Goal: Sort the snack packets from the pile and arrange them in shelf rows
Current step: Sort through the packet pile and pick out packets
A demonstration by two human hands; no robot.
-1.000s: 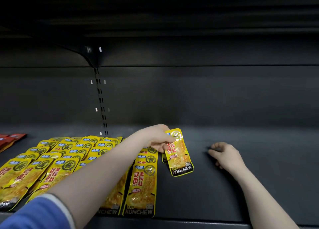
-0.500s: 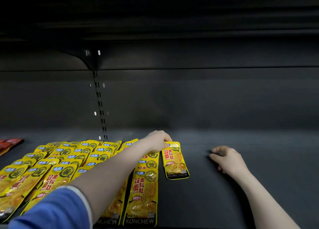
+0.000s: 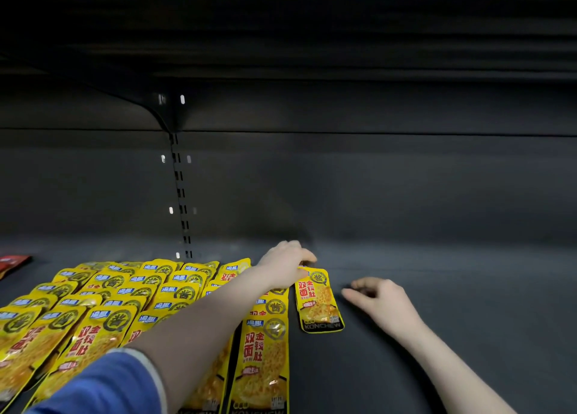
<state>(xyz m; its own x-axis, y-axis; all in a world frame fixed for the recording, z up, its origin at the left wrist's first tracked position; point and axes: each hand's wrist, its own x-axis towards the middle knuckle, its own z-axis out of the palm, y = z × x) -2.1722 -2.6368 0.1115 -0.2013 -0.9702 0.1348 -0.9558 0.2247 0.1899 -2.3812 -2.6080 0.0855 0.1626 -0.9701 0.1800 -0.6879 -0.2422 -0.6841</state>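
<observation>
- since earlier, held packet (image 3: 319, 301) now lies flat, right of yellow rows (image 3: 131, 301).
- left hand (image 3: 285, 262) pinches its far end; right hand (image 3: 382, 301) loose, empty.
- shelf (image 3: 468, 288) rightward unfilled.

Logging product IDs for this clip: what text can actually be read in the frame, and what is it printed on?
"KONCHEW": bottom band of the lone yellow packet under the left hand.
"双面金钱肚": red characters on that packet and on the front yellow packet of the neighbouring row.
"酱": round emblem near the packets' tops.
Blue top labels and the small print: too small to read.
Red packet at far left: unreadable.
</observation>
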